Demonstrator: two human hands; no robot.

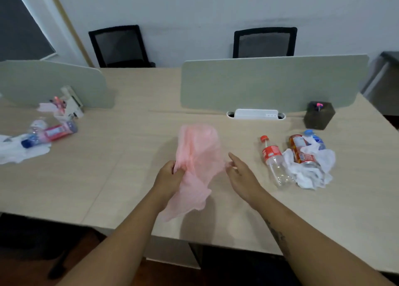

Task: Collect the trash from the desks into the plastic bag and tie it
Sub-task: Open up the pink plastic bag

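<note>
plastic bag [198, 156] is held crumpled over desk [129, 177] centre, gripped by left hand [170, 174]; right hand [241, 173] is spread, fingers straight, at its 3 o'clock edge. its mouth should be pulled wide first.

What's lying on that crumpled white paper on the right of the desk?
A red can lies on the white paper, partly wrapped by it. A blue-capped bottle pokes out behind, its body mostly covered. Anything beneath the paper is hidden.
</note>
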